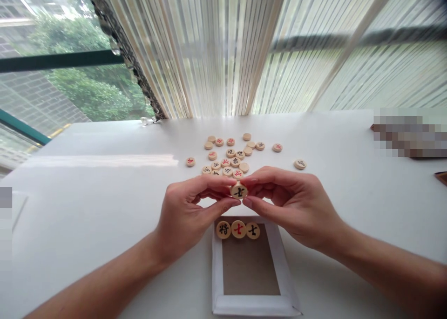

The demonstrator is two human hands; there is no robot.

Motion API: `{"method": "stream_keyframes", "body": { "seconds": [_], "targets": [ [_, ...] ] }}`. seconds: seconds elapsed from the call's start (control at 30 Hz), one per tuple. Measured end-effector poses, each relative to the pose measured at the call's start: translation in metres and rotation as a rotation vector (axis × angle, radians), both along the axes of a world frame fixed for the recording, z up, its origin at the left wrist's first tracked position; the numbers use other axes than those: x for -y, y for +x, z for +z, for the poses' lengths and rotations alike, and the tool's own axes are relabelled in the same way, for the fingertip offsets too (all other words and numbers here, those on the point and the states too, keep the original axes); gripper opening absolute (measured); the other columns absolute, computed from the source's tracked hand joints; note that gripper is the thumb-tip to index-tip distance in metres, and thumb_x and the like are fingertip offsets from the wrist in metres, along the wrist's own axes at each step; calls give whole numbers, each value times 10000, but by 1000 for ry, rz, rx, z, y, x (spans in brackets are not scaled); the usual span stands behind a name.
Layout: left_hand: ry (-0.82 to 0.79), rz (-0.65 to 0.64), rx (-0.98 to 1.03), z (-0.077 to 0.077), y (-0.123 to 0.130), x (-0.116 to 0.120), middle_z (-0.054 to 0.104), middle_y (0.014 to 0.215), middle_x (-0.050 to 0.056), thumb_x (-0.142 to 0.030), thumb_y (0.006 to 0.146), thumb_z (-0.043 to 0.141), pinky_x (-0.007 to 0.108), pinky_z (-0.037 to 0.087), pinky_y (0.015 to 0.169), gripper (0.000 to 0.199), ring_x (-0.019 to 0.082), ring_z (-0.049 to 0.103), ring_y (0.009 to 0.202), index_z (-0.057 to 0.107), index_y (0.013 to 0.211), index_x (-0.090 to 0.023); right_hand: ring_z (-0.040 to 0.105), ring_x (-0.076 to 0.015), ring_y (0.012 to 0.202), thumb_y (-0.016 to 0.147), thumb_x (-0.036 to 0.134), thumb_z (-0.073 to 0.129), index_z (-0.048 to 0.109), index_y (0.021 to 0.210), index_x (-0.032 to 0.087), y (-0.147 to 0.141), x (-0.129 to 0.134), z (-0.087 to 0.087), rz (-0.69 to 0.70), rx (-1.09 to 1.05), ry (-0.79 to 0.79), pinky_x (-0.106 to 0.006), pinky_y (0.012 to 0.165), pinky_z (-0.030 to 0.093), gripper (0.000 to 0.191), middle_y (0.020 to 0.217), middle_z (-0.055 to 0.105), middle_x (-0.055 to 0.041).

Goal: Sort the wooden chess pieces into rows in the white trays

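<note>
Between the fingertips of my left hand and my right hand is a round wooden xiangqi piece, its black character facing me. Both hands pinch it from the sides, thumbs below and index fingers above. Just under it lies a shallow white box with a brown-grey bottom. Along its far end three pieces sit in a row: a black-marked piece on the left, a red-marked piece in the middle and another black-marked piece on the right.
Beyond my hands, several loose xiangqi pieces are scattered on the white table, some with plain faces up. One piece lies apart to the right. A blurred-out brown object is at the far right. Striped curtains hang behind the table.
</note>
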State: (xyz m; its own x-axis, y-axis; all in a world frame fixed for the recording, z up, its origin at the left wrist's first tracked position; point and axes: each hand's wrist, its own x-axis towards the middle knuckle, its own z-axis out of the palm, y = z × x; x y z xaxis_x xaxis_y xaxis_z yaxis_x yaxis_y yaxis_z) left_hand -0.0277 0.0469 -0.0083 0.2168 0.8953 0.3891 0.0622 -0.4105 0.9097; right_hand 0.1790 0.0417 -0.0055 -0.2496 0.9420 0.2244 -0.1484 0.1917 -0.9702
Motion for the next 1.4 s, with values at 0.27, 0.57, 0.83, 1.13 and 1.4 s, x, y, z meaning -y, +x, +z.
{"method": "stream_keyframes", "body": {
  "seconds": [0.27, 0.57, 0.83, 1.13, 1.4],
  "targets": [
    [-14, 16, -50, 2, -2, -1, 868, 931, 41, -118, 796, 908, 261, 726, 781, 279, 200, 839, 789, 864, 1063, -184, 783, -218, 879, 807, 235, 923, 852, 1069, 224, 2, -2, -1, 30, 7, -30, -331, 779, 665, 272, 915, 822, -63],
    [-147, -14, -22, 4, -1, -1, 864, 908, 88, -259, 824, 912, 304, 735, 780, 225, 245, 849, 810, 867, 1013, -145, 788, -208, 775, 779, 327, 950, 877, 960, 239, 1, -1, 3, 30, 14, -99, -326, 734, 690, 214, 870, 835, -57],
    [-174, -69, 19, 5, 1, 4, 862, 871, 58, -167, 865, 857, 230, 715, 698, 274, 194, 838, 743, 830, 1137, -152, 678, -155, 613, 790, 441, 933, 863, 811, 219, 1, -1, 6, 31, 99, -160, -238, 562, 595, 233, 676, 758, -37],
    [-122, -157, 34, 4, 3, 5, 865, 915, 45, -19, 831, 813, 204, 709, 746, 327, 177, 844, 786, 822, 1129, -151, 644, -157, 684, 762, 408, 957, 826, 840, 204, -1, 2, 5, 136, 34, -293, -259, 625, 536, 255, 729, 733, -22],
    [156, -96, -171, 7, 4, 8, 861, 915, 40, -28, 844, 795, 199, 683, 698, 279, 163, 817, 759, 846, 1069, -185, 572, -145, 613, 744, 445, 960, 747, 771, 177, 0, 5, 7, 126, 146, -303, -261, 536, 423, 344, 674, 696, -24]
  ]
}}
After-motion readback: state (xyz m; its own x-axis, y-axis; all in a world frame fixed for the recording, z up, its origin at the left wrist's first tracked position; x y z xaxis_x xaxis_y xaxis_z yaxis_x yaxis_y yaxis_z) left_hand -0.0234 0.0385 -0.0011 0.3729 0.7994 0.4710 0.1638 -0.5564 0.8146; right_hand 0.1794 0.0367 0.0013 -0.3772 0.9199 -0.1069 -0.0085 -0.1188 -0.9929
